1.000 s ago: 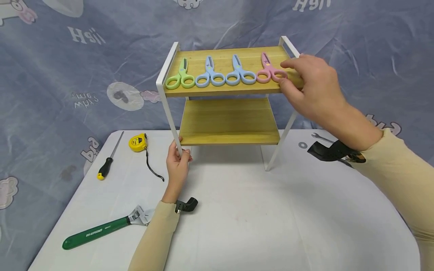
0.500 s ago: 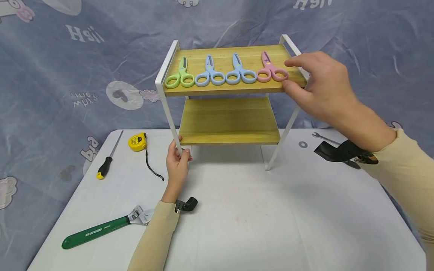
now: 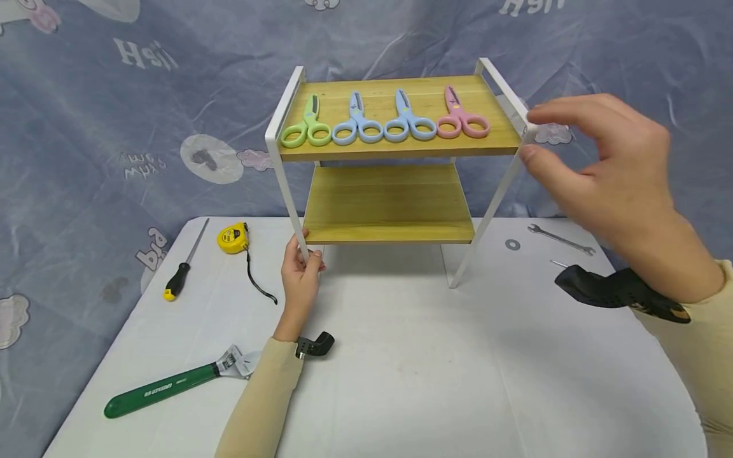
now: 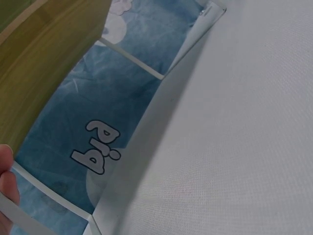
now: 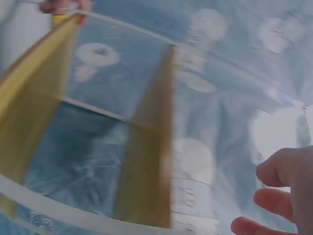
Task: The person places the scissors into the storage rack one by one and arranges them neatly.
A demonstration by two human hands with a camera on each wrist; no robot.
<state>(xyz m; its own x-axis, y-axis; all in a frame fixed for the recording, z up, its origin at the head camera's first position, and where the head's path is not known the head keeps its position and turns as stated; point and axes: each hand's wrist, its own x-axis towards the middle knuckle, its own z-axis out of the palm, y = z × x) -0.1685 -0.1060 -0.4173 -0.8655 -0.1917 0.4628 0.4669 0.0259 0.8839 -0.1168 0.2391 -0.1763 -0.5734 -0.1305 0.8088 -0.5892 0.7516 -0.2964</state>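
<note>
A two-tier wooden shelf [image 3: 392, 205] with white metal legs stands on the table. On its top board lie green scissors [image 3: 308, 127], two blue scissors [image 3: 356, 124] and, at the right end, pink scissors [image 3: 460, 119]. Low on the shelf's front left leg, my left hand [image 3: 299, 277] grips with thumb and fingers. My right hand [image 3: 613, 156] is raised beside the top right corner, thumb and index finger spread and holding nothing. In the right wrist view, the fingers [image 5: 274, 169] are apart from the shelf frame.
Left on the white table [image 3: 401, 369] are a screwdriver [image 3: 179, 280], a yellow tape measure [image 3: 231, 238] and a green-handled adjustable wrench [image 3: 166, 389]. A washer [image 3: 512, 244] and a small wrench [image 3: 561, 240] lie at the right. A patterned grey-blue cloth [image 3: 217, 95] hangs behind.
My right hand has drawn away from the pink scissors, moving right past the shelf's corner. The small wrench is now in fuller view. My left hand keeps its place on the leg.
</note>
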